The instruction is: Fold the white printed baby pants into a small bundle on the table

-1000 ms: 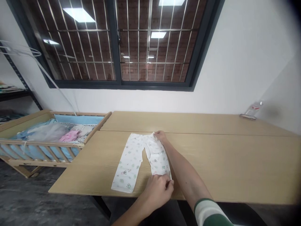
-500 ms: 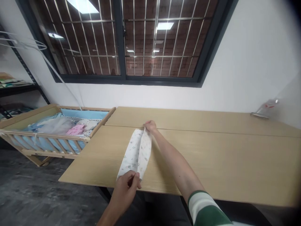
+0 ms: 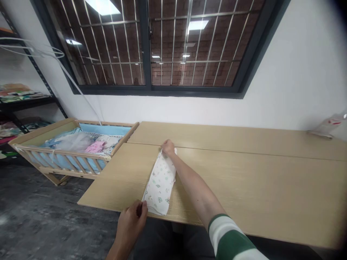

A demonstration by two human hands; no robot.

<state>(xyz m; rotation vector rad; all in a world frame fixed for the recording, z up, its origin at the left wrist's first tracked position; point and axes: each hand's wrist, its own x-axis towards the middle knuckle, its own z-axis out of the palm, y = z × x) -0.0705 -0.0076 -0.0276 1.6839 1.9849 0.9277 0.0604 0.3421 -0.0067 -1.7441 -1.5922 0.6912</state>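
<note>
A white cloth [image 3: 160, 184] with a small green and brown print lies folded into a long narrow strip on the wooden table [image 3: 230, 180]. My left hand [image 3: 132, 216] pinches its near left corner at the table's front edge. At the far end, my right hand [image 3: 168, 147] is closed on the cloth's upper edge, the arm reaching across the table. The fingertips of the right hand are partly hidden.
Left of the table stands a wooden crib [image 3: 62, 155] with blue lining, holding a pink cloth [image 3: 95, 146] and white netting. A shelf [image 3: 27, 103] with folded fabrics is at far left. A plastic bag [image 3: 325, 127] lies at the back right, below the barred window [image 3: 189, 47].
Both hands have moved left, folding the raised right side of the cloth over onto its left side. The strip now lies flatter, printed face up. The view has shifted slightly left.
</note>
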